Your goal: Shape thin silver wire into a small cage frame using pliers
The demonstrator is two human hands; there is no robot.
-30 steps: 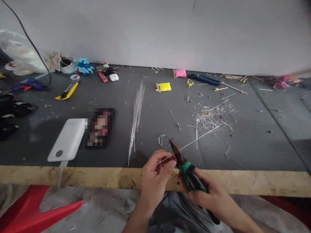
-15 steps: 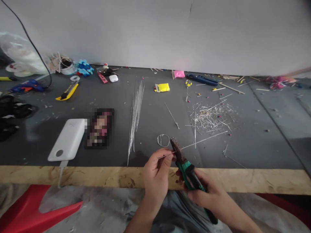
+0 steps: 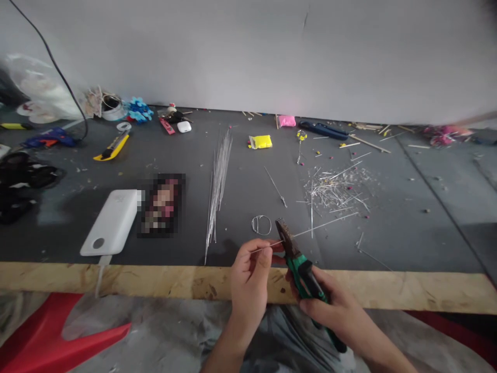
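My left hand [image 3: 250, 274] pinches one end of a thin straight metal wire [image 3: 324, 225] that runs up and to the right over the dark table top. My right hand [image 3: 336, 305] is wrapped round the green handles of a pair of pliers [image 3: 297, 256], whose rusty jaws meet the wire just right of my left fingers. A small wire ring [image 3: 261, 225] lies on the table just beyond my left hand. A bundle of long straight wires [image 3: 218, 181] lies to the left of it.
A heap of cut wire bits [image 3: 334, 189] is at right. A white power bank [image 3: 112, 221] and a phone [image 3: 163, 204] lie at left. Yellow block [image 3: 261, 141], pink block [image 3: 287, 120], yellow cutter [image 3: 112, 146] and clutter line the wall. The wooden table edge [image 3: 155, 280] runs across.
The wire's far end has swung slightly, now lying lower toward the table. Both hands and the pliers have shifted a little to the right; the grip is unchanged.
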